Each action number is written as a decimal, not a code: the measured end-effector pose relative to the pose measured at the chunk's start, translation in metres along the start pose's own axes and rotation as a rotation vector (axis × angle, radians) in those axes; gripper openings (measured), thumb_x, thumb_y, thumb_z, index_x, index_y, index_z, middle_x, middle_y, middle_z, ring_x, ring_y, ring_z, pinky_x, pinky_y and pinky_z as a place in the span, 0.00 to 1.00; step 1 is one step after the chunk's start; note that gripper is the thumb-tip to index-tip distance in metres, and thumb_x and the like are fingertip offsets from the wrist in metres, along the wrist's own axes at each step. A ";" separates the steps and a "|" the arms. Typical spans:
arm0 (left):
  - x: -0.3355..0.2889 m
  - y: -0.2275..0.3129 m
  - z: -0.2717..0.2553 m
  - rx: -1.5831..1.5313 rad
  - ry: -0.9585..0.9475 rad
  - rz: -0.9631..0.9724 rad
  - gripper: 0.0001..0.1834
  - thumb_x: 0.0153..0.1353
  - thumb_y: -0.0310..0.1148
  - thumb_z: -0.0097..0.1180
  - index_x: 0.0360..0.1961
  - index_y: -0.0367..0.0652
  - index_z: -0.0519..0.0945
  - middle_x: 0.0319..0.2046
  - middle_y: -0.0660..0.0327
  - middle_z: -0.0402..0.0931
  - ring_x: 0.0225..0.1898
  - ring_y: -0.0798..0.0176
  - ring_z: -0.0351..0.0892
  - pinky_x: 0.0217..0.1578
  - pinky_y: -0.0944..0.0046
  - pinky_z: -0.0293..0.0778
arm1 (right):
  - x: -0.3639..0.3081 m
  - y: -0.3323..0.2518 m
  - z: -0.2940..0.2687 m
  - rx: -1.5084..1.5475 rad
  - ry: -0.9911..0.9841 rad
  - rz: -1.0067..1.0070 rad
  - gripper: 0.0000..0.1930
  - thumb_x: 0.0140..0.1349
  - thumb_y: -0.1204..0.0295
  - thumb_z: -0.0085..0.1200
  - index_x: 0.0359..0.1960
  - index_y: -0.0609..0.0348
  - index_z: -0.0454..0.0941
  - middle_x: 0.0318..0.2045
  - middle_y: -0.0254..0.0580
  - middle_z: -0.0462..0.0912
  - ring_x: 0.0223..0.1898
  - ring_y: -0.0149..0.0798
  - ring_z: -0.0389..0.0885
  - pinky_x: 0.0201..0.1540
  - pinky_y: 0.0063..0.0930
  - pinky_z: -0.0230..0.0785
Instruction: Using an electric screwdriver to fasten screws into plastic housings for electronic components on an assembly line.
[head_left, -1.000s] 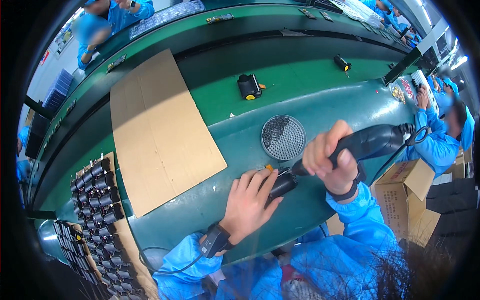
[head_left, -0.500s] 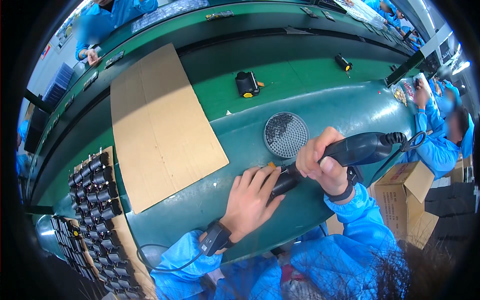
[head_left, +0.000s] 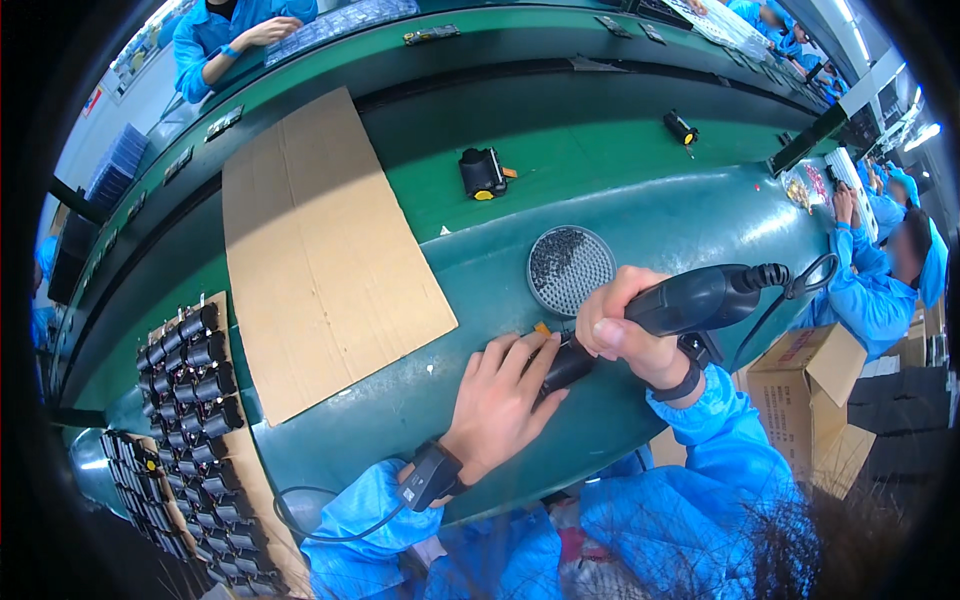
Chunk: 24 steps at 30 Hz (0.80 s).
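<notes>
My right hand [head_left: 630,325] is closed round a black electric screwdriver [head_left: 695,300], whose coiled cord runs off to the right. The tool's tip end is hidden by my fingers, close to a black cylindrical part [head_left: 568,366] on the green bench. My left hand [head_left: 503,405] curls over that part and steadies it against the bench top. A small orange flex tab [head_left: 542,329] sticks out by my left fingertips. Just beyond both hands sits a round grey dish [head_left: 580,275] with a dimpled floor, partly covered by tiny dark screws.
A flat cardboard sheet [head_left: 325,260] lies left of centre. Rows of black cylindrical units [head_left: 205,390] stand on cardboard at far left. Similar units [head_left: 483,174] rest on the green conveyor [head_left: 590,150]. An open carton [head_left: 800,400] stands at right. Co-workers sit across and at right.
My right hand and the screwdriver have shifted slightly left. My left hand stays put. Units on the conveyor have moved a little left. The co-worker across has raised their hands.
</notes>
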<state>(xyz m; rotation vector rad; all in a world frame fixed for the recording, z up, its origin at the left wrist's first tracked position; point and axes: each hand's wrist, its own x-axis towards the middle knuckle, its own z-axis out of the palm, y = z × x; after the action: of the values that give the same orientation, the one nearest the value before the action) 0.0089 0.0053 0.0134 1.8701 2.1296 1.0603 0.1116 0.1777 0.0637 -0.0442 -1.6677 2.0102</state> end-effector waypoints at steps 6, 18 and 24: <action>-0.001 0.002 0.001 0.023 -0.010 -0.001 0.33 0.53 0.39 0.69 0.59 0.39 0.77 0.55 0.57 0.73 0.55 0.50 0.72 0.50 0.51 0.71 | 0.000 0.000 -0.005 -0.034 -0.054 0.017 0.11 0.59 0.76 0.63 0.26 0.58 0.70 0.19 0.36 0.75 0.20 0.28 0.73 0.24 0.24 0.65; -0.002 -0.001 0.001 -0.001 -0.009 0.007 0.35 0.51 0.37 0.71 0.62 0.40 0.75 0.56 0.58 0.74 0.54 0.51 0.72 0.50 0.53 0.70 | 0.046 -0.003 -0.039 0.095 0.219 -0.228 0.07 0.67 0.76 0.53 0.34 0.58 0.66 0.17 0.34 0.66 0.17 0.29 0.67 0.23 0.27 0.64; -0.001 -0.002 0.002 -0.004 -0.013 0.009 0.35 0.51 0.37 0.71 0.62 0.39 0.75 0.56 0.57 0.74 0.54 0.51 0.73 0.49 0.53 0.70 | 0.058 0.013 -0.047 0.053 0.293 -0.196 0.07 0.66 0.76 0.55 0.34 0.59 0.68 0.17 0.33 0.68 0.16 0.28 0.67 0.24 0.27 0.65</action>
<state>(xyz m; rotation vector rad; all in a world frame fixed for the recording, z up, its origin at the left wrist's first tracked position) 0.0091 0.0053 0.0104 1.8820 2.1124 1.0501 0.0731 0.2425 0.0576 -0.1434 -1.3790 1.8028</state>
